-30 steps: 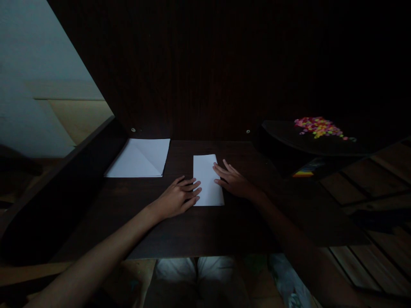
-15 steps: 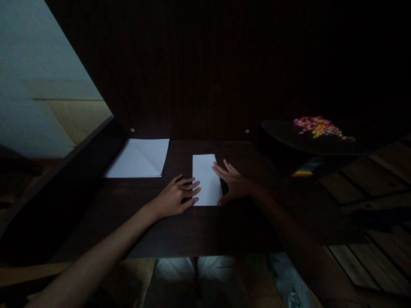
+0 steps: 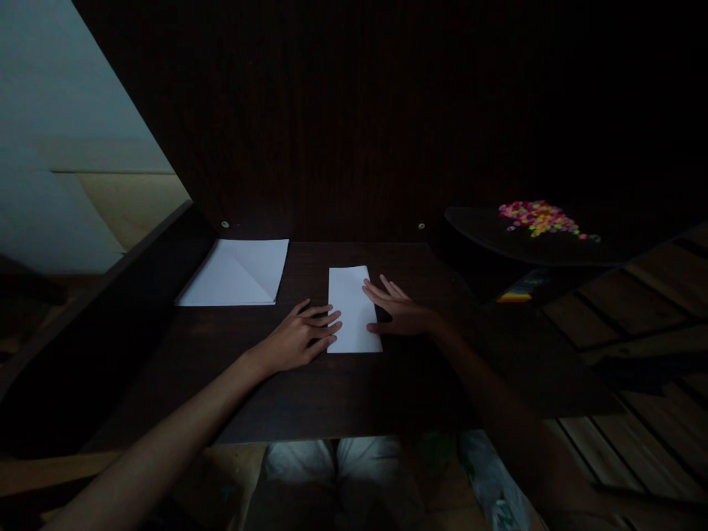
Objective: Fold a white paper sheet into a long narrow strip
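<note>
A folded sheet of white paper lies flat on the dark wooden desk, its long sides pointing away from me. My left hand rests at its left edge, fingers spread, the fingertips on the paper. On the opposite side my right hand is open, with its thumb and fingertips touching the paper's right edge. Neither hand grips anything. A stack of white paper with a diagonal crease on top lies farther back on the left.
Colourful small pieces are heaped on a dark corner shelf at the right. A tall dark back panel closes the far side, and a raised side board bounds the left. Below the front edge, a plastic bag lies beside my legs.
My right thumb has moved up along the paper's right edge, from near its bottom corner to about its middle. My left hand stays at the left edge. The view has shifted slightly.
</note>
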